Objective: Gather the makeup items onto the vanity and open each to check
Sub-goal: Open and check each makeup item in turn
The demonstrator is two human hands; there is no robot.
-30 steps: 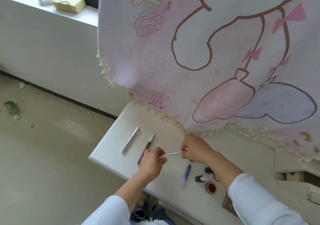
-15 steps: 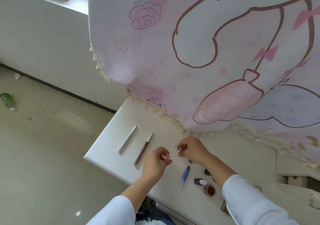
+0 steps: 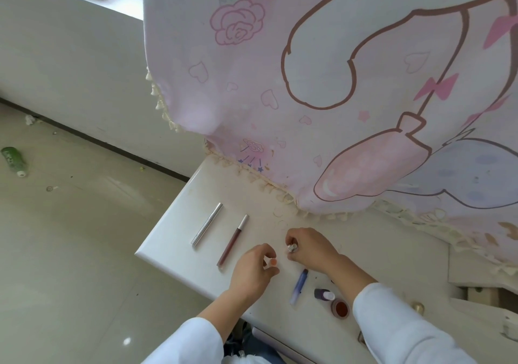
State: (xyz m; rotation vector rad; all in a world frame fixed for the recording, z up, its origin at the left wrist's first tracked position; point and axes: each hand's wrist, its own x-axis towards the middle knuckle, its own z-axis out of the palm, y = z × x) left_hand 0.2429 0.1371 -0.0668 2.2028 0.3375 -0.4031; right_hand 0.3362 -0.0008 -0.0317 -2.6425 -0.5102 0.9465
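Head: left hand (image 3: 252,272) pinches orange piece (image 3: 272,262), right hand (image 3: 312,247) tube (image 3: 292,247); bottle (image 3: 13,161) print blurred.

L sleeve (image 3: 185,341): white, long, ends mid-forearm | R sleeve (image 3: 398,327): same white, loose cuff | legs: blue denim trousers (image 3: 253,347)

On your white vanity top (image 3: 168,254), a silver tube (image 3: 207,227) and a silver-capped brown tube (image 3: 232,244) lie side by side at the left — a blue pen (image 3: 299,285), small purple bottle (image 3: 323,294) and red-brown pot (image 3: 340,308) sit near right. Your left hand (image 3: 252,271) pinches an orange-ended piece (image 3: 272,262), your right hand (image 3: 311,247) a silver-tipped piece (image 3: 292,247).
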